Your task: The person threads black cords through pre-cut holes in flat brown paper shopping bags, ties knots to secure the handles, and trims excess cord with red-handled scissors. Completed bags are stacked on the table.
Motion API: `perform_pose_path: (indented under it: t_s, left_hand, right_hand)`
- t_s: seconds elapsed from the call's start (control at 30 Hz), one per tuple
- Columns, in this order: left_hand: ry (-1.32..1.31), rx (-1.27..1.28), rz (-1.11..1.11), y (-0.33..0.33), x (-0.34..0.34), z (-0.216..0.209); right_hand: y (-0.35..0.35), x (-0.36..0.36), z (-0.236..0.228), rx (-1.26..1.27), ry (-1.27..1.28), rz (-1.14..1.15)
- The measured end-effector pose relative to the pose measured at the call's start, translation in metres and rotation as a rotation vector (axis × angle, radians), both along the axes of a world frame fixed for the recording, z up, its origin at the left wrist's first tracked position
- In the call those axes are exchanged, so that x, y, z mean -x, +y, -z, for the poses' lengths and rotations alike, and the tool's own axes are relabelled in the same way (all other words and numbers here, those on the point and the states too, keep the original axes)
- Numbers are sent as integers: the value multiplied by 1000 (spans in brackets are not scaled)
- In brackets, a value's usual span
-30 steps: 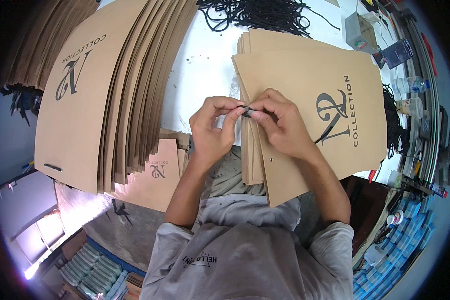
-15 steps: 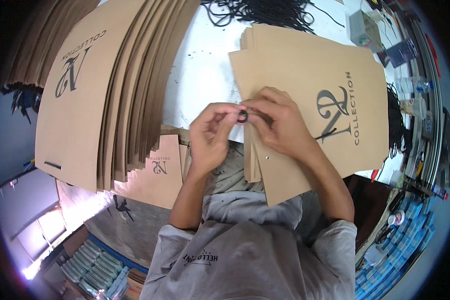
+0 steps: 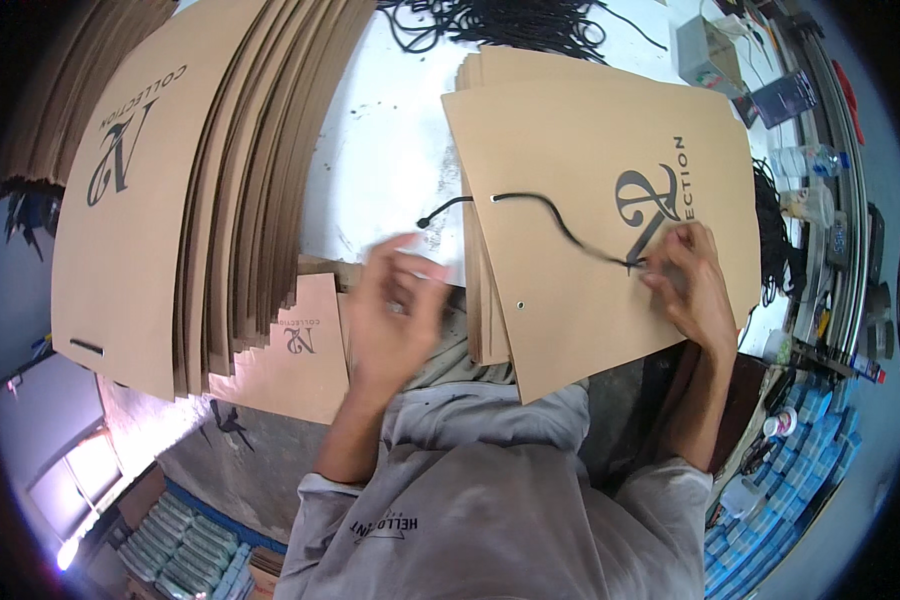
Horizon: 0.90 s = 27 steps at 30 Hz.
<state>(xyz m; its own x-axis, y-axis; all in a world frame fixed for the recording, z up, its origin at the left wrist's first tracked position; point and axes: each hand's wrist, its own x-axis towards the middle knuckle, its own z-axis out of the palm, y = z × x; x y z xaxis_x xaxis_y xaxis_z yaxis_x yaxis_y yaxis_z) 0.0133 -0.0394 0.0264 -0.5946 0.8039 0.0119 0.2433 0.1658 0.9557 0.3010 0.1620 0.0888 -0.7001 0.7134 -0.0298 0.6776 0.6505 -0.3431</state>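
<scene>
A black cord (image 3: 555, 215) runs through the upper metal eyelet (image 3: 493, 198) of the top brown paper bag (image 3: 590, 130) on the right-hand pile. Its knotted end (image 3: 423, 223) sticks out past the bag's left edge over the white table. My right hand (image 3: 695, 285), over the printed part of the bag, pinches the other end of this cord. A second eyelet (image 3: 521, 305) nearer to me has no cord in it. Blurred by motion, my left hand (image 3: 400, 310) is just left of the pile, fingers loosely bent and apart, apparently holding nothing.
A tall leaning stack of brown bags (image 3: 150, 230) fills the left side, with a smaller printed bag (image 3: 310, 335) beside it. Loose black cords (image 3: 510, 25) lie at the far edge of the white table (image 3: 380, 130). A plastic bottle (image 3: 805, 160) is at the right.
My hands have come apart from the knot they were both working at. The right has drawn the cord rightward across the bag; the left has let go and dropped left and nearer.
</scene>
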Motion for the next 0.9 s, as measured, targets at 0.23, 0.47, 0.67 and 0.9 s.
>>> perform_pose_path:
  t_s: [0.23, 0.47, 0.67, 0.9]
  left_hand:
    - [-258, 18, 86, 18, -43, -8]
    - [-652, 26, 233, 13, -21, 3]
    - [-559, 4, 341, 10, -22, -3]
    - [-539, 15, 356, 10, -26, 2]
  right_hand:
    - [-75, 18, 39, 849, 905, 485]
    - [-103, 78, 50, 765, 965, 227]
    - [-108, 84, 63, 441, 969, 82]
    - [-105, 86, 61, 443, 857, 50]
